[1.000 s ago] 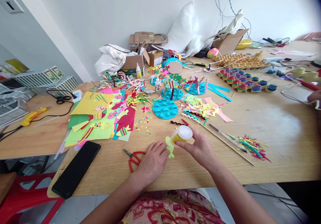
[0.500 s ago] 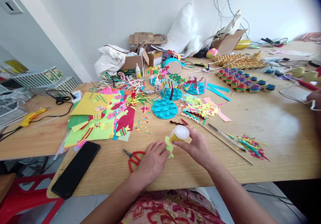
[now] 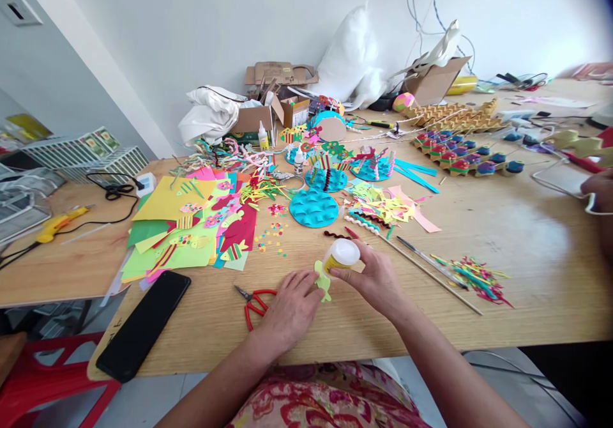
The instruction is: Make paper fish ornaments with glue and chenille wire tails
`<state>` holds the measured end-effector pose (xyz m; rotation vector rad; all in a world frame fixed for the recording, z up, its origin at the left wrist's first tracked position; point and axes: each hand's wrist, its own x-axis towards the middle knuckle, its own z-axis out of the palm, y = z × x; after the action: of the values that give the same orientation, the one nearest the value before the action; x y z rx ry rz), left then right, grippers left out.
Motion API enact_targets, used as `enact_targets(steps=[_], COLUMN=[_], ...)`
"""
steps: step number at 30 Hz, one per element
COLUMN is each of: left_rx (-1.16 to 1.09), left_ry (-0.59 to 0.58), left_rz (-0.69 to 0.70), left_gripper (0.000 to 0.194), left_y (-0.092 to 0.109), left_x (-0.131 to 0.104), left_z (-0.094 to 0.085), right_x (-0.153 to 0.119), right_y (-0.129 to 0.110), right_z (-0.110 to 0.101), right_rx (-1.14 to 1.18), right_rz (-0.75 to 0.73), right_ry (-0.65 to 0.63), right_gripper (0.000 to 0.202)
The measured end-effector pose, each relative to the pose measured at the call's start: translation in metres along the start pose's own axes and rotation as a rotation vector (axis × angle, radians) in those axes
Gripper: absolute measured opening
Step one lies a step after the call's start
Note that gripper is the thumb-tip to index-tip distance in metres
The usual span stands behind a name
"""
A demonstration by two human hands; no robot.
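Observation:
My right hand [image 3: 376, 281] is closed around a glue bottle [image 3: 343, 253], tipped with its base up and its nozzle end down over a light green paper fish [image 3: 324, 289]. The nozzle is hidden behind the bottle. My left hand [image 3: 295, 303] lies flat on the table with its fingers stretched out, their tips at the left edge of the fish. Just left of that hand lie red-handled cutters [image 3: 256, 300], partly covered by it. A red pen [image 3: 353, 231] and a dark wavy pipe cleaner [image 3: 335, 235] are beyond the bottle.
Coloured paper sheets [image 3: 167, 249] with paper fish lie to the left, near a black phone [image 3: 143, 326]. Ahead is a blue scalloped disc [image 3: 313, 208]. A wooden stick [image 3: 431, 275], a pen [image 3: 416, 252] and paper shreds [image 3: 479, 279] lie right. Another person's hand [image 3: 598, 191] shows at the right edge.
Both of my hands and the glue bottle stay almost in place over the paper fish. At the far right, the other person's hand has shifted slightly.

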<state>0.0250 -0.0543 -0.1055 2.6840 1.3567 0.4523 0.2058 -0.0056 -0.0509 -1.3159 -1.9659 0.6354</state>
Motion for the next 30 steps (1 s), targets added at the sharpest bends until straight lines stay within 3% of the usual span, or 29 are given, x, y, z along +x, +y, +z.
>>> enact_targets(steps=[30], left_rx=[0.007], left_ry=[-0.006], left_rz=[0.003], left_gripper=[0.023], left_y=[-0.0015], left_x=[-0.0002], left_z=[0.0017], right_x=[0.0039], right_y=[-0.0003], right_z=[-0.0040], right_rx=[-0.026], right_rz=[-0.027], right_ry=[-0.017], right_gripper=[0.026])
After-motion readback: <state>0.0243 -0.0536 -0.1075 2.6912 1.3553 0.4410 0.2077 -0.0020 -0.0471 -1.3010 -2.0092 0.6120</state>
